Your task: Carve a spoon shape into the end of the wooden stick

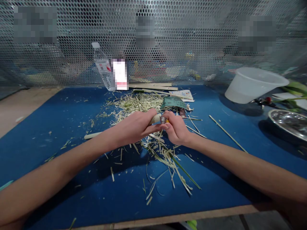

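Note:
My left hand (pixel 141 123) is closed around a pale green-white strip (pixel 155 119), whose rounded tip sticks out past the thumb and fingers. A similar pale end (pixel 93 135) shows behind my left forearm; whether it belongs to the same strip I cannot tell. Against that tip, my right hand (pixel 176 127) pinches a small tool with a grey metal part (pixel 163 119) and a bit of yellow. Its exact kind is mostly hidden by the fingers. Beneath and behind both hands lies a heap of thin pale shavings (pixel 134 103), with longer slivers scattered towards me.
On the blue mat (pixel 79 191), a clear bottle (pixel 103 67) leans beside a lit phone (pixel 120 75) at the perforated metal screen (pixel 168 48). Flat sticks (pixel 153 86) and a green packet (pixel 174 102) lie behind the hands. Rightward are a white tub (pixel 249 86) and metal bowl (pixel 275 123).

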Demonstrator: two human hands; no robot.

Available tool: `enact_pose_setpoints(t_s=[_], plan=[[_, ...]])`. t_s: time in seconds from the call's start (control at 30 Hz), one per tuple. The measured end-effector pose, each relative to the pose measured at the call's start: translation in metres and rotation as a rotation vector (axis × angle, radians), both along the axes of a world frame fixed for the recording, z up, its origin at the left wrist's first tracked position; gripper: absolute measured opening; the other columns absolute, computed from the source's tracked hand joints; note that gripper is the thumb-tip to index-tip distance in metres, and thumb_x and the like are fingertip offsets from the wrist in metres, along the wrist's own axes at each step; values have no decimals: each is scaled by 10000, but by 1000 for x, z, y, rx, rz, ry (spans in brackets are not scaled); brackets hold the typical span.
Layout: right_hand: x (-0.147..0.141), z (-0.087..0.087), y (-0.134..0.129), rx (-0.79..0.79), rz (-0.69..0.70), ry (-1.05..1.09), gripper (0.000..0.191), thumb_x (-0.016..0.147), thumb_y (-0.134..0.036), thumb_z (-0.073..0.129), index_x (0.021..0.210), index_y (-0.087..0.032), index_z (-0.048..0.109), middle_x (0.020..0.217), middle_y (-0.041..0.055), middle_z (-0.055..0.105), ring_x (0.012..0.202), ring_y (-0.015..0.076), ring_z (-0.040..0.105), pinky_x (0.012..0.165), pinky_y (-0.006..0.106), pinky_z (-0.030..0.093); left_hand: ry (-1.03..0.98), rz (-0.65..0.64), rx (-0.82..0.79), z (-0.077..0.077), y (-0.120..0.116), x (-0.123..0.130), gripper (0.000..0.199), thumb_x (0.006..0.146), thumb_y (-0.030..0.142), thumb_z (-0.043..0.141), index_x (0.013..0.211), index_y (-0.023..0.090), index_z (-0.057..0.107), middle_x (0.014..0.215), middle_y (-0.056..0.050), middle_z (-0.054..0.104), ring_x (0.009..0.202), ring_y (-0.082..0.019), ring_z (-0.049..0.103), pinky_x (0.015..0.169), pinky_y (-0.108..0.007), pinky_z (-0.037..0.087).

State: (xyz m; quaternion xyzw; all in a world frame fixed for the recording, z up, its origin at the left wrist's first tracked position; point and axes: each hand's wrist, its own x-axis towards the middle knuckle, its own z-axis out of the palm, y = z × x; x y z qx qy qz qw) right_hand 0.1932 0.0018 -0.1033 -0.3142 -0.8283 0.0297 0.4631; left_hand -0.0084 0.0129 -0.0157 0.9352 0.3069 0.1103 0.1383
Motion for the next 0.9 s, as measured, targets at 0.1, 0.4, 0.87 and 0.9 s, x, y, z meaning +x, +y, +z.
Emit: enact_pose_setpoints(t_s=[0.1, 0.4, 0.87, 0.9], plan=[[0, 0, 0, -11, 23, -5, 265, 1024, -435, 300, 960, -242, 470, 769, -3, 514, 637, 148, 444, 588, 309, 337, -6, -1, 3, 0, -1, 0, 357, 963, 496, 500, 775, 222, 370, 576, 37, 478, 474, -113, 390, 497, -278, 234], [-3, 4, -3, -55, -54, 41, 298, 1027, -468, 284, 936, -239, 451, 730, -12, 507, 595, 136, 437, 561, 305, 322, -47, 2, 75, -2, -2, 1, 377, 991, 523, 412, 770, 220, 382, 578, 28, 476, 477, -117, 388, 496, -273, 236], [0, 3, 3, -224, -188, 186, 294, 1024, -480, 293, 889, -249, 415, 707, -22, 490, 609, 143, 441, 610, 313, 351, -333, 84, -30, 26, -5, -5, 170, 983, 322, 453, 979, 166, 521, 734, -12, 528, 579, -105, 425, 521, -266, 350], [0, 2, 4, -234, -201, 166, 289, 1024, -474, 295, 891, -248, 417, 702, -23, 492, 610, 145, 449, 613, 313, 348, -406, 94, -67, 32, -5, -8, 151, 980, 303, 466, 1009, 168, 526, 737, -9, 530, 583, -102, 438, 515, -260, 366]])
